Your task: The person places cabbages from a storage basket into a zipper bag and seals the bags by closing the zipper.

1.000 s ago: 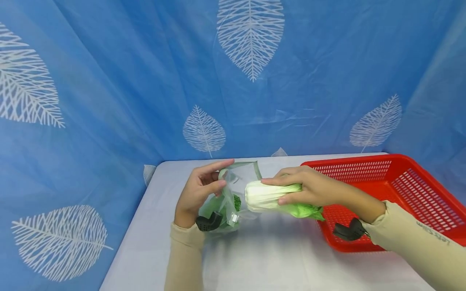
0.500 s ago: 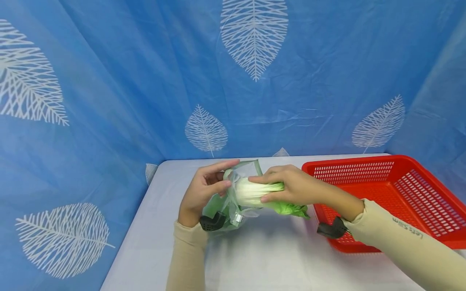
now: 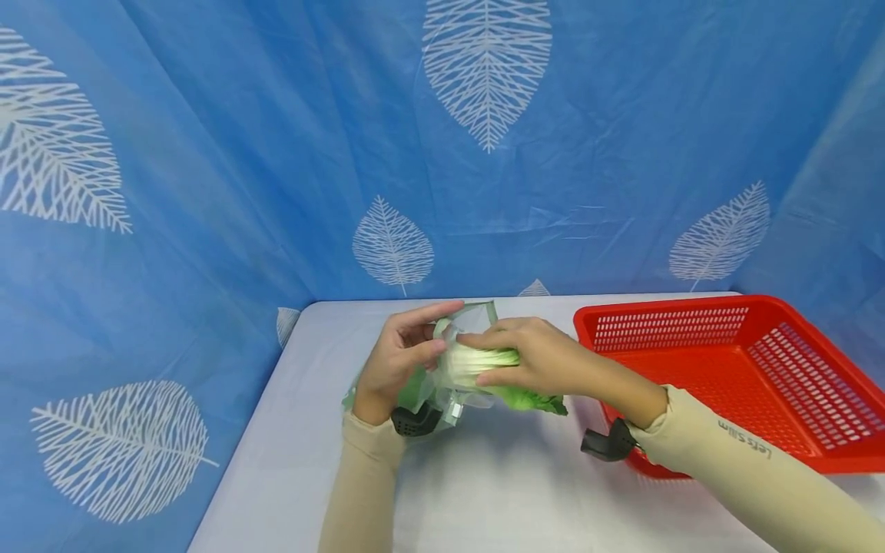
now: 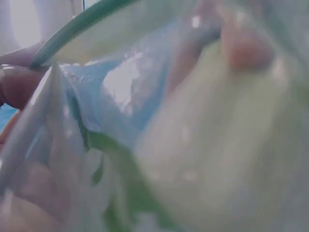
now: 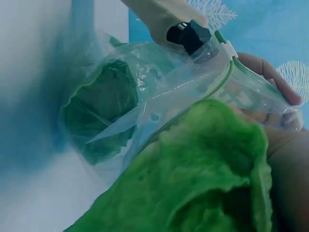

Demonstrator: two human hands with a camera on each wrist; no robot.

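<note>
My left hand grips the mouth of a clear zip bag between thumb and fingers, its index finger stretched along the top. My right hand holds a Chinese cabbage sideways, its white stem end inside the bag mouth. In the right wrist view its ruffled green leaves stay outside, close to the green zip edge with its white slider. Deeper in the bag lies a dark green leafy vegetable. Through the plastic, the left wrist view shows the pale stem, blurred.
At the right of the white table stands a red perforated basket, partly behind my right forearm. A blue curtain with white leaf prints hangs behind and left of the table. Small black devices sit on both wrists.
My right hand has moved left from near the basket, carrying the Chinese cabbage stem-first into the bag mouth. My left hand keeps its grip on the bag and has shifted slightly right.
</note>
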